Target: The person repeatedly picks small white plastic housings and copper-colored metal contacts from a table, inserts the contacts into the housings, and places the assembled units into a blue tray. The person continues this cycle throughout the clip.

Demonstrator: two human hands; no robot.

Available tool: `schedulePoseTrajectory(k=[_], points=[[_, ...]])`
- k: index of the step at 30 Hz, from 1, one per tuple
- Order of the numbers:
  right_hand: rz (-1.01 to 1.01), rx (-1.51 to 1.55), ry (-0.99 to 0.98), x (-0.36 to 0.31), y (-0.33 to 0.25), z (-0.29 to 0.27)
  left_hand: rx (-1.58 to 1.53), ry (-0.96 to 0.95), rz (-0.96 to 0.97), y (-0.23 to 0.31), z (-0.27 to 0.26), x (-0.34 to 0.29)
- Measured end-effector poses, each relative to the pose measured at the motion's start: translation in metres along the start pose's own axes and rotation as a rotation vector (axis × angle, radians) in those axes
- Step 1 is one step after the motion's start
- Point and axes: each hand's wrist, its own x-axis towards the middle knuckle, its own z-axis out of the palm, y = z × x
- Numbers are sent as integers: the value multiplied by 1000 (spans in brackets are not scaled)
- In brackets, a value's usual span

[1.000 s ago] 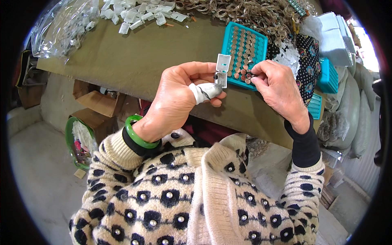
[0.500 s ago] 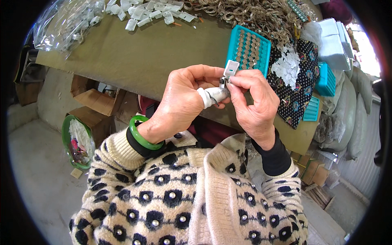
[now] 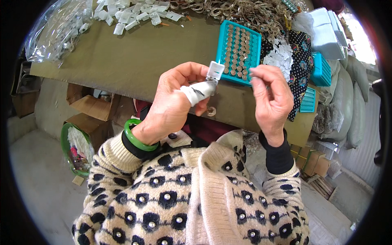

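Observation:
My left hand [image 3: 175, 102], its thumb wrapped in white tape, grips a small white plastic piece [image 3: 214, 72] between thumb and fingers, held above the table edge. My right hand [image 3: 269, 98] is beside it, just to the right and apart from the piece, its fingertips pinched together; whether something tiny sits between them I cannot tell. Right behind both hands lies a turquoise tray [image 3: 223, 41] filled with rows of small round metal discs [image 3: 239, 51].
The brown table [image 3: 134, 61] carries a heap of white plastic pieces [image 3: 134, 14], clear plastic bags [image 3: 57, 28], a tangle of metal rings [image 3: 241, 10], white paper scraps on dark patterned cloth [image 3: 281, 57], more turquoise trays [image 3: 320, 69]. Cardboard boxes [image 3: 87, 108] and a green basket [image 3: 75, 149] stand below.
My right hand went from the tray to the white piece, met it, and has now drawn a little to the right of it. My left hand has stayed holding the piece.

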Motion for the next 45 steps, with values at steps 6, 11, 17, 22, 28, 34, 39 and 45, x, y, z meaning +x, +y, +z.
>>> schedulePoseTrajectory(k=[6,11,17,22,28,34,39,45], points=[[-195,-442,-124,-15,30,-9,-278,-50,-71,-5,-6,5],[-186,-411,-148,-15,35,-13,-321,-100,-123,-6,-5,6],[-43,-122,-108,-8,14,-19,-295,-108,-178,-5,-2,10],[-55,56,-82,-7,-2,-7,-148,-101,-128,-5,6,10],[-150,27,-11,-6,-6,11,-271,-93,-98,-8,13,8],[-216,-31,21,-3,-8,16,-348,-136,-112,-13,5,11],[-247,-73,41,-4,-13,22,-356,-182,-44,-15,0,8],[-295,-46,-46,1,-17,25,-314,-168,-4,-13,-1,2]])
